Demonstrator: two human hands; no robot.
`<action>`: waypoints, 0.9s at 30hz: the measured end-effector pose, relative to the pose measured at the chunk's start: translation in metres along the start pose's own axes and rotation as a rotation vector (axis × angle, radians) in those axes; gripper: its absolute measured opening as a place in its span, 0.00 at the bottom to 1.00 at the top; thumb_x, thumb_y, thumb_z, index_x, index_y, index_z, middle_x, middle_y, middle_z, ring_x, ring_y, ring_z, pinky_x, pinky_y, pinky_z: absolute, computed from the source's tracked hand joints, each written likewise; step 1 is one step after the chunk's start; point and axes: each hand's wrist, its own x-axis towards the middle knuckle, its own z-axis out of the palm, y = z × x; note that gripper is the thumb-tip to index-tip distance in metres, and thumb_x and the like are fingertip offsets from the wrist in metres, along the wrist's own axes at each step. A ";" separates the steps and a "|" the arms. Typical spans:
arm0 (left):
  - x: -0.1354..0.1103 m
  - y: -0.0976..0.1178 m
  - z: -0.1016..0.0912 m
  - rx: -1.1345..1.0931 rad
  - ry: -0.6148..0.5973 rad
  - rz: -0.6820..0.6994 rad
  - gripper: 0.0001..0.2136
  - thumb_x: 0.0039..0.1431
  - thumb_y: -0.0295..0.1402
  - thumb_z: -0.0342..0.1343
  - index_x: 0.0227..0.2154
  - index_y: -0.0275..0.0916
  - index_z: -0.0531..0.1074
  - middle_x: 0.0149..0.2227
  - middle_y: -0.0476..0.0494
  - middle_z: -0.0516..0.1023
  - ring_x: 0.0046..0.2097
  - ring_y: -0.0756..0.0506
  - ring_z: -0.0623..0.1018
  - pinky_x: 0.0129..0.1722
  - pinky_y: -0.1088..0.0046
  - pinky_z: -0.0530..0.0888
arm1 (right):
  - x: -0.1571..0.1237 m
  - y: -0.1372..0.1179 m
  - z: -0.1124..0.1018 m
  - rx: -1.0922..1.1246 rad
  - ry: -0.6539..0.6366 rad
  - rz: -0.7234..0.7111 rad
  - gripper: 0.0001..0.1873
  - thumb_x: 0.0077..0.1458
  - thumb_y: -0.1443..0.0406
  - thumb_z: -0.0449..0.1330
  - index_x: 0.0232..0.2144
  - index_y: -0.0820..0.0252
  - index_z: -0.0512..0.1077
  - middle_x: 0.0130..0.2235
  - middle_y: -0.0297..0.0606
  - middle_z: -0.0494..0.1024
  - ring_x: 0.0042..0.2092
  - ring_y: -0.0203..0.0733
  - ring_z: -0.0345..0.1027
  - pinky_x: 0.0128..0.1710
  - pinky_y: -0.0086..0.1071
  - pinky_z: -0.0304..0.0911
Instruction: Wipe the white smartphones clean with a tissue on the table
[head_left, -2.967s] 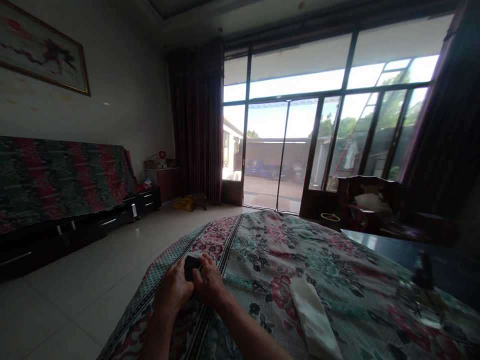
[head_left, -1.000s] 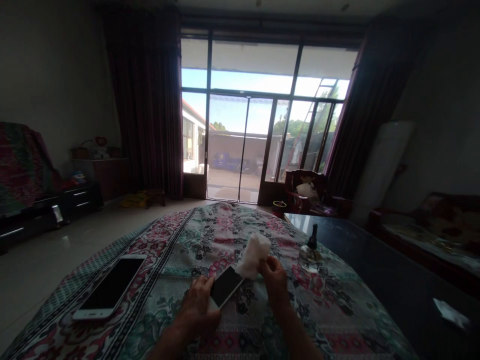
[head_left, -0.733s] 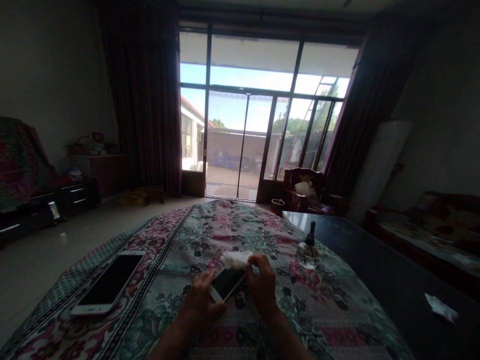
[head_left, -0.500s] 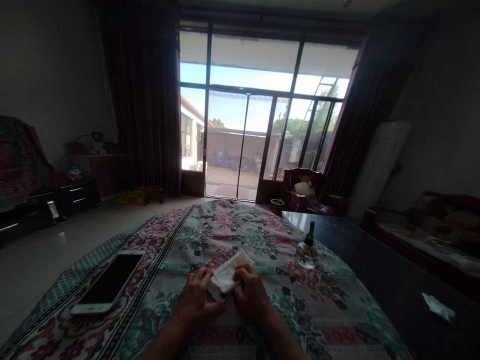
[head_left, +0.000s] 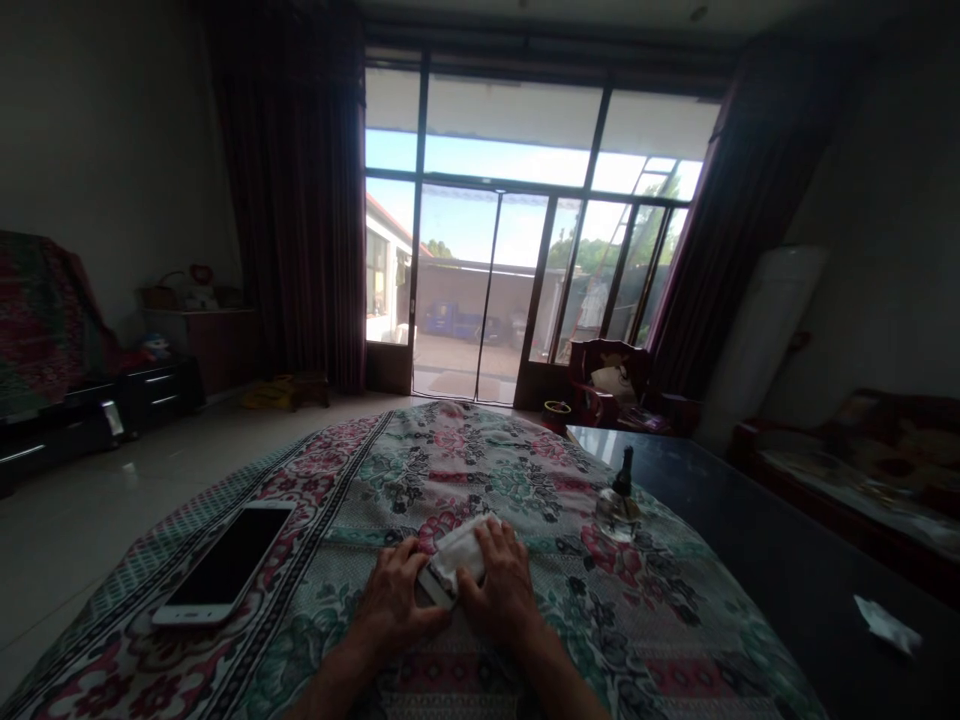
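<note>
My left hand (head_left: 394,600) grips the near end of a small white phone (head_left: 433,588) lying on the floral cloth (head_left: 540,470). Over the phone's face my right hand (head_left: 501,585) presses a white folded cloth (head_left: 459,553), fingers laid flat on it. Most of the phone is hidden under the cloth and my hands. A second, larger white phone (head_left: 225,565) with a dark screen lies face up to the left, untouched.
A small glass bottle with a dark cap (head_left: 619,505) stands to the right at the cloth's edge. The dark glossy table (head_left: 772,590) carries a scrap of white paper (head_left: 889,628). Beyond are a wooden chair (head_left: 611,385), glass doors and a low dark cabinet (head_left: 90,420).
The white cloth, held up beside the phone a second ago, has come down onto the phone's screen. My right hand has slid over it, away from me. The larger phone stays put.
</note>
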 end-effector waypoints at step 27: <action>-0.007 0.010 0.008 0.038 0.073 0.021 0.26 0.42 0.47 0.65 0.43 0.37 0.75 0.55 0.34 0.72 0.59 0.33 0.67 0.59 0.55 0.63 | -0.006 0.007 -0.034 -0.017 0.063 -0.315 0.13 0.58 0.59 0.56 0.42 0.56 0.74 0.55 0.42 0.70 0.57 0.51 0.59 0.60 0.48 0.48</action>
